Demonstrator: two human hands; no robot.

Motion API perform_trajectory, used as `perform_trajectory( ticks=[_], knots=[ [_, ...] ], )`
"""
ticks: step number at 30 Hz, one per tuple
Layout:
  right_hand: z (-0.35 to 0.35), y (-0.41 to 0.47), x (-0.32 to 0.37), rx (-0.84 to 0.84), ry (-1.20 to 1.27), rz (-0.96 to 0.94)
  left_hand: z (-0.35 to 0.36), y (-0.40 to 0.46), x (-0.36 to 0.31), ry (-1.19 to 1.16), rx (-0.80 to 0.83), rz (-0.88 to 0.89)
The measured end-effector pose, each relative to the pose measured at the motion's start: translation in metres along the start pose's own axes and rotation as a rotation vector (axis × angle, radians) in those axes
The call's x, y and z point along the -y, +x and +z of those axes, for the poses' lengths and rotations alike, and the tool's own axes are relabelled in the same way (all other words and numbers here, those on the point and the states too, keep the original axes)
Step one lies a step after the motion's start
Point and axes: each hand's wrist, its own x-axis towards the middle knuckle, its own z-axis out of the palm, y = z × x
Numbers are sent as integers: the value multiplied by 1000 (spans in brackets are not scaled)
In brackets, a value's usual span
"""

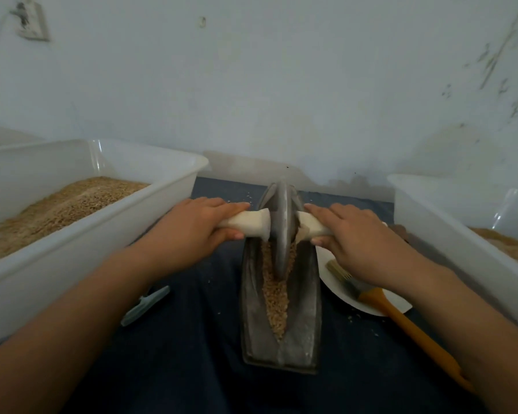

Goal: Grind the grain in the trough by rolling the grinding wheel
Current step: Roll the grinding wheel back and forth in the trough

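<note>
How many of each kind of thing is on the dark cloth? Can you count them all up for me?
White tubs: 2, one on the left and one on the right
Grinding wheel: 1
Trough: 1
White plate: 1
Brush: 1
Grey tool: 1
Total: 7

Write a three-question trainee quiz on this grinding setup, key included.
1. True or false: both hands hold the grinding wheel by its handles.
2. The brush rests partly on: A) left tub B) white plate C) trough
3. Fill in: the grain in the trough lies in its ____ groove.

Key:
1. True: left hand and right hand each hold one white handle.
2. B
3. central
</note>
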Motion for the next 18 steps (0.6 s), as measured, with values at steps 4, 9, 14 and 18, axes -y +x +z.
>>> perform_trajectory(
  ticks=[4,9,14,18],
  knots=[
    [-30,-7,6,250,78,-48,-27,-7,2,-267,201,-17],
    [-59,-19,10,447,257,-97,-56,-15,-1,-512,500,57],
    [-33,-6,7,244,152,-38,-29,-9,1,-305,310,-65],
    [0,1,1,-52,-10,-4,2,-3,-2,-44,-27,-42]
  ],
)
